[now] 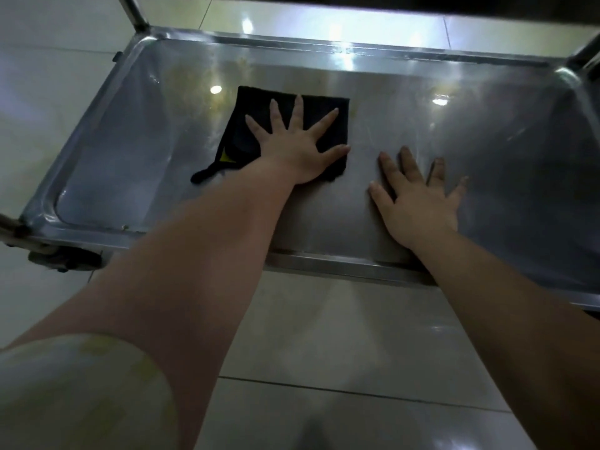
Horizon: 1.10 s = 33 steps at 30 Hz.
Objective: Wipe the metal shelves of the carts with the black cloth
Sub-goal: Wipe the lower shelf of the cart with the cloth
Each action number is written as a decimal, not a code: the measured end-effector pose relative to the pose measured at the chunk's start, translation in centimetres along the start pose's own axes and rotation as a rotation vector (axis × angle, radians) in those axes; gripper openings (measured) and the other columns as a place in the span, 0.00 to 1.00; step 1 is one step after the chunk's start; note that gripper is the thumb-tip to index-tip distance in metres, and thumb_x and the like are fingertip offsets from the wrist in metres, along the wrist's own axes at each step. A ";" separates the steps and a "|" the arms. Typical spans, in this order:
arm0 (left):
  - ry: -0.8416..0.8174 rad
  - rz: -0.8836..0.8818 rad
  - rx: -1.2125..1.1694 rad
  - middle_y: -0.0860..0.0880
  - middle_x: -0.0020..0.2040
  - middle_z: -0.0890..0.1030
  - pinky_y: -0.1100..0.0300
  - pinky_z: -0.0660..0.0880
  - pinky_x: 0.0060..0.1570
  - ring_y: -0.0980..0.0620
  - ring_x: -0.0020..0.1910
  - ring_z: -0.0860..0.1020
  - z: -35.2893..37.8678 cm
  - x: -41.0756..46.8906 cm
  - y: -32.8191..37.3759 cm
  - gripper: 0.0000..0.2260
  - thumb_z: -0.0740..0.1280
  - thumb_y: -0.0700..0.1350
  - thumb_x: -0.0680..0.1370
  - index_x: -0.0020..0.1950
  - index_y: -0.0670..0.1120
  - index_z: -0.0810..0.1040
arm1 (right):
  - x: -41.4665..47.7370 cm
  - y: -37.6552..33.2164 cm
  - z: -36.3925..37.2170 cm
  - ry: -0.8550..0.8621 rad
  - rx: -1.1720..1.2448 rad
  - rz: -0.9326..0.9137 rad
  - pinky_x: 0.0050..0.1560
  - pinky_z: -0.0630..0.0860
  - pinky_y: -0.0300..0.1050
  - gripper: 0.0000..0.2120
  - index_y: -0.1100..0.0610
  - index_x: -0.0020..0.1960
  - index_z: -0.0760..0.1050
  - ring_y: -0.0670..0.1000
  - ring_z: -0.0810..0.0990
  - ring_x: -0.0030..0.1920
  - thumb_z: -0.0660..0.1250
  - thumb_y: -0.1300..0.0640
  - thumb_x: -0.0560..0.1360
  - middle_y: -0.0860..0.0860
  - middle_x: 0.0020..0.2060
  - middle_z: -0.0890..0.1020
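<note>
The left hand [298, 147] lies flat on the cloth [319, 103], fingers spread wide and straight, palm pressing it down. The right hand [418, 199] rests just beside it on bare metal, also flat with fingers spread, holding nothing; its wrist crosses the near rim.

The cloth is folded into a rough square and sits left of centre on the shelf [487, 141], well clear of the rims. A narrow black tail [203, 175] trails from its near left corner, next to a small yellow patch [225, 156].

The shelf is a shallow steel tray with a raised rim, low to the floor [324, 336]. Yellowish smears show on the metal beyond the cloth. Posts rise from the far left [134, 13] and far right [584, 56] corners, and a wheel [65, 258] sits under the near left corner. A pale sleeve [81, 394] covers the left upper arm.
</note>
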State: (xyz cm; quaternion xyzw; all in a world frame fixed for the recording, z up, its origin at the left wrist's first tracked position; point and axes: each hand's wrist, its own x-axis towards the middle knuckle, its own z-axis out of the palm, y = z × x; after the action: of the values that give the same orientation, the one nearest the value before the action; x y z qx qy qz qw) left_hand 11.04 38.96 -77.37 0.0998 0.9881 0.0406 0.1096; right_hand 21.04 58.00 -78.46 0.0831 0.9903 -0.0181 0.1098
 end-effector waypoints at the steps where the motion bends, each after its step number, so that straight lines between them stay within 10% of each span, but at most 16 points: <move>1: -0.009 0.003 0.001 0.48 0.81 0.38 0.25 0.35 0.67 0.35 0.77 0.34 0.0 -0.6 0.0 0.33 0.44 0.77 0.73 0.76 0.71 0.40 | 0.0 0.1 0.0 -0.002 0.001 0.002 0.71 0.36 0.73 0.29 0.35 0.78 0.38 0.62 0.37 0.78 0.39 0.32 0.79 0.41 0.79 0.40; 11: -0.083 0.105 0.034 0.52 0.79 0.33 0.27 0.35 0.68 0.38 0.77 0.32 2.7 -14.7 -0.3 0.31 0.38 0.74 0.72 0.73 0.72 0.33 | -0.2 -0.2 0.2 0.008 -0.019 -0.001 0.71 0.36 0.73 0.29 0.36 0.78 0.36 0.63 0.36 0.78 0.38 0.32 0.79 0.42 0.79 0.39; 24: -0.012 0.036 -0.019 0.48 0.81 0.38 0.24 0.35 0.66 0.35 0.77 0.34 0.0 2.1 3.7 0.30 0.45 0.74 0.76 0.77 0.69 0.42 | 0.2 0.1 0.3 0.022 0.002 -0.016 0.70 0.35 0.73 0.29 0.36 0.78 0.38 0.63 0.37 0.78 0.39 0.32 0.79 0.42 0.79 0.40; 33: -0.036 0.108 0.045 0.50 0.81 0.36 0.26 0.38 0.69 0.38 0.78 0.36 1.7 -6.6 2.4 0.31 0.40 0.74 0.74 0.75 0.70 0.36 | 0.1 0.3 0.1 0.045 0.057 -0.032 0.70 0.37 0.75 0.28 0.37 0.78 0.40 0.63 0.38 0.78 0.41 0.35 0.80 0.43 0.80 0.43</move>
State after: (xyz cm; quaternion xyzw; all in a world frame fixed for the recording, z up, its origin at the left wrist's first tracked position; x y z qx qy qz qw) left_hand 18.17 40.06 -77.41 0.1563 0.9798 0.0224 0.1230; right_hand 20.98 58.29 -78.57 0.0705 0.9928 -0.0463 0.0847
